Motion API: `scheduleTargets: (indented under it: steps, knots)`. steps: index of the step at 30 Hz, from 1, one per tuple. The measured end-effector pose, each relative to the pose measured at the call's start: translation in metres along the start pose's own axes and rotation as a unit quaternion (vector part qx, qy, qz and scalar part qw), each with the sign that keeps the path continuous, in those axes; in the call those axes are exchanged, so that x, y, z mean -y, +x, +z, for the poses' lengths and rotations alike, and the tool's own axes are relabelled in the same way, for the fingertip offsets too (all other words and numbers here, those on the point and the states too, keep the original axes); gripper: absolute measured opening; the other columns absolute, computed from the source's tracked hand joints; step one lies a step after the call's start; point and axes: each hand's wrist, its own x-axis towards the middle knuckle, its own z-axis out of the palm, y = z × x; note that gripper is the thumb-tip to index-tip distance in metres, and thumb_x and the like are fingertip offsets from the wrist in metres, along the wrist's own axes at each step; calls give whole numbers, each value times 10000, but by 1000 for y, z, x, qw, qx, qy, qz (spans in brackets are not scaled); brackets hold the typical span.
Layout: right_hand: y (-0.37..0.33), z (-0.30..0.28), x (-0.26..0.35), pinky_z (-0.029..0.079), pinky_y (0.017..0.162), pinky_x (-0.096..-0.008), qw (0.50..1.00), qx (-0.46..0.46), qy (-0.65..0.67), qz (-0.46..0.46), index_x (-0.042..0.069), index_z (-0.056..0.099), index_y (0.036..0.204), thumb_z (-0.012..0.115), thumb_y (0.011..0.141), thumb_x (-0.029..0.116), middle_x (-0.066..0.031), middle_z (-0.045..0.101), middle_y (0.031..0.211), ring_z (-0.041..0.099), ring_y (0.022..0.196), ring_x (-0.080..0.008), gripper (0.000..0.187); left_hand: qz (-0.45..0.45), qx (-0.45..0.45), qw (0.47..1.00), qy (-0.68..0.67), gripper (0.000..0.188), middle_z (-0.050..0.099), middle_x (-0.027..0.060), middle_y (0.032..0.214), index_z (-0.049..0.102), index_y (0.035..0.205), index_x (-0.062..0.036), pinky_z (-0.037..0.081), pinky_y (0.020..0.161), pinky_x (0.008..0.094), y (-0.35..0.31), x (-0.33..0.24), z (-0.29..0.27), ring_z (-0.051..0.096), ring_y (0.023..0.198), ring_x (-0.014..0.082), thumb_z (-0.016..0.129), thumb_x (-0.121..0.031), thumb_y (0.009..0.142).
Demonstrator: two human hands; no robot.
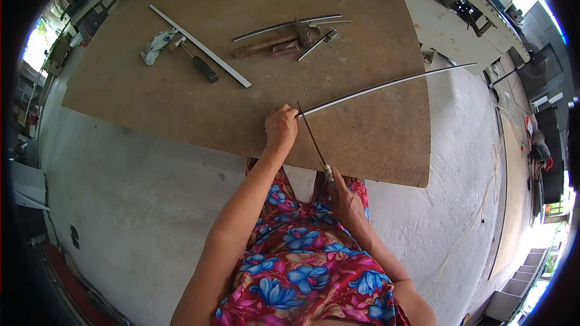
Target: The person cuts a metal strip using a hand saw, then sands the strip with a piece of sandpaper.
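Below, I see the left hand (pixel 281 128) closed over the near end of a long, thin metal strip (pixel 386 86), pressing it onto the brown board (pixel 181 102); the strip runs from that hand away to the far right, past the board's right edge. The right hand (pixel 345 199) is wrapped around the pale handle of a slim file (pixel 312 136), whose dark blade slants up-left and meets the strip just beside the left hand. On the far part of the board lie a hammer (pixel 272 42), a curved metal strip (pixel 284 24), and, further left, a straight metal bar (pixel 202 47), a black-handled screwdriver (pixel 199 61) and a crumpled rag (pixel 156 45). The board rests on a pale concrete floor (pixel 133 193).
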Motion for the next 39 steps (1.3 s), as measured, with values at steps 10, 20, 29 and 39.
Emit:
scheduleTargets:
  steps: [10, 20, 29, 39]
  knots:
    - [3, -10, -3, 470, 623, -512, 999, -18, 48, -6, 95, 343, 1453, 497, 919, 77, -317, 625, 889, 628, 759, -472, 556, 1, 9, 1000, -27, 137, 633, 103, 838, 703, 882, -58, 489, 735, 412, 0, 1, -2, 615, 817, 318, 708, -43, 746]
    - [22, -8, 11, 496, 691, -509, 995, -59, 64, -50, 84, 340, 1447, 498, 930, 74, -328, 630, 959, 635, 849, -474, 540, -30, 31, 998, -51, 248, 637, 110, 916, 702, 1006, -57, 480, 797, 402, -9, 6, -15, 598, 900, 309, 709, -52, 758]
    - [21, 4, -2, 496, 669, -506, 998, -43, 52, -22, 78, 346, 1441, 504, 928, 76, -320, 636, 907, 635, 819, -475, 538, -47, -9, 996, -74, 256, 637, 92, 939, 688, 988, -66, 469, 799, 417, -38, 39, -43, 594, 914, 313, 738, -59, 736]
    - [21, 4, 2, 502, 676, -473, 998, -39, 45, 0, 111, 361, 1447, 529, 910, 51, -300, 643, 907, 649, 832, -446, 566, -57, -48, 989, -131, 190, 637, 104, 893, 679, 911, -41, 481, 767, 396, -48, 47, -51, 600, 872, 307, 741, -31, 732]
